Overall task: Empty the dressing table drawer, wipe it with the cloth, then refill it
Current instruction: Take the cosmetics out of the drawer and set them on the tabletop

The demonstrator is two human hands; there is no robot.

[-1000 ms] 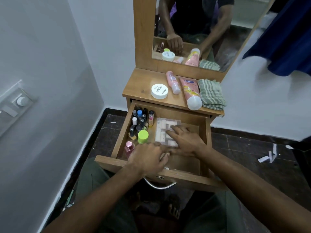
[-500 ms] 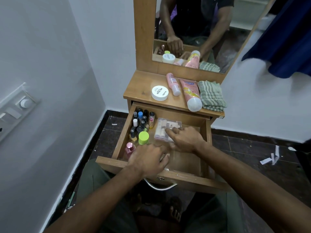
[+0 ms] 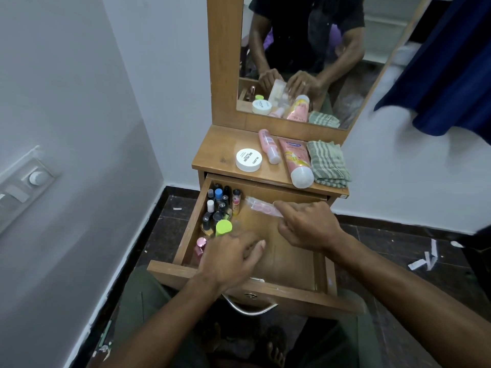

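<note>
The wooden drawer [image 3: 288,294] of the dressing table stands pulled out. My right hand [image 3: 308,225] pinches a clear plastic packet [image 3: 261,205] and holds it tilted up above the drawer floor. My left hand [image 3: 233,257] hovers low over the drawer's front left, fingers loosely bent, holding nothing. Several small nail polish bottles [image 3: 219,205], a lime green cap [image 3: 223,227] and a pink bottle [image 3: 200,247] stand along the drawer's left side. On the tabletop [image 3: 220,151] lie a white jar [image 3: 248,159], a pink bottle [image 3: 269,146], a pink tube [image 3: 297,162] and a folded striped cloth [image 3: 328,163].
A mirror [image 3: 305,57] rises behind the tabletop and reflects the hands. White walls close in on the left and back. A blue garment [image 3: 449,70] hangs at upper right. Paper scraps [image 3: 425,258] lie on the dark tiled floor to the right.
My right hand has lifted the clear packet off the drawer floor and tipped it upward. My left hand has let go of it and stays low over the drawer.
</note>
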